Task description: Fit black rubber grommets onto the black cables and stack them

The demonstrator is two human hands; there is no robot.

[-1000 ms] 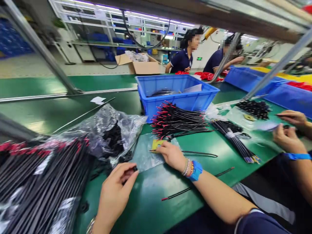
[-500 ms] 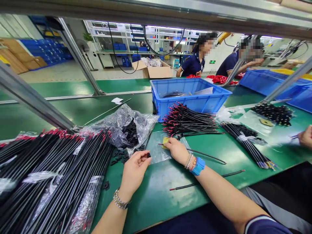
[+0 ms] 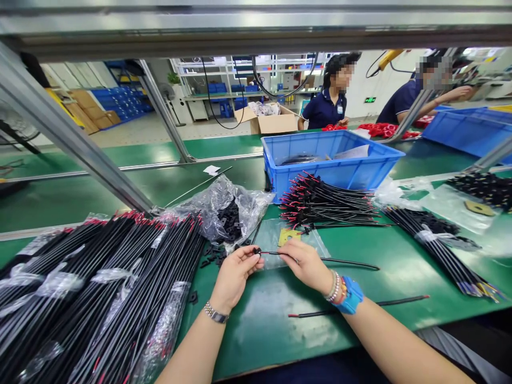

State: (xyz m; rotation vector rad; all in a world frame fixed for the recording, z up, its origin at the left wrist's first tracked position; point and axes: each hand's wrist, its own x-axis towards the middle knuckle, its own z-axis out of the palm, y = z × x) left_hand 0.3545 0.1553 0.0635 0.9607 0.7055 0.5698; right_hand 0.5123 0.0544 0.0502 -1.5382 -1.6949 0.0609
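Between the fingertips of my left hand [image 3: 239,266] is a small black plastic part [image 3: 257,251]. My right hand [image 3: 306,264] pinches a black cable [image 3: 350,262] near its red-tipped end, which points left and meets the black part. Whether the tip has entered the part I cannot tell. The cable's other end stretches right over the green table. Behind my hands lies a yellow plate with a hole [image 3: 288,236] on a clear plastic bag [image 3: 272,234]. Loose black parts spill from a crumpled bag [image 3: 218,200] just beyond my left hand.
Bundled black cables [image 3: 120,277] cover the left side. A pile of cables with black parts [image 3: 320,202] lies before a blue bin [image 3: 332,173]. Another cable [image 3: 404,301] is near the front edge. A tied bundle [image 3: 436,250] lies right. Two people work across the table.
My hands have come together, bringing the cable's red tip to the black part. My right hand has moved off the yellow plate. The camera view has shifted left.
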